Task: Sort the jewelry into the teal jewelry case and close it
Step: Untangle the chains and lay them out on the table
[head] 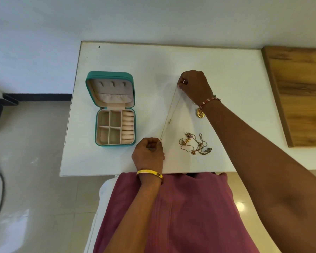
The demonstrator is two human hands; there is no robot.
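Thin chain stretched taut between both your pinching hands.
Your left hand [147,150] and right hand [194,86] pinch the fine necklace [169,115]; overpulling may snap it, or it drags, seemingly, into the jewelry tangle [195,144] at 3 o'clock. Open teal case [115,108] waits at 9.

One wide-angle camera is looking steeply down from the person's head — facing forward over the maroon-clothed lap onto the white rectangular tabletop [117,161]. It is sitting close above both hands — the left hand [147,154] nearest the lens, the right hand [195,84] farther out.
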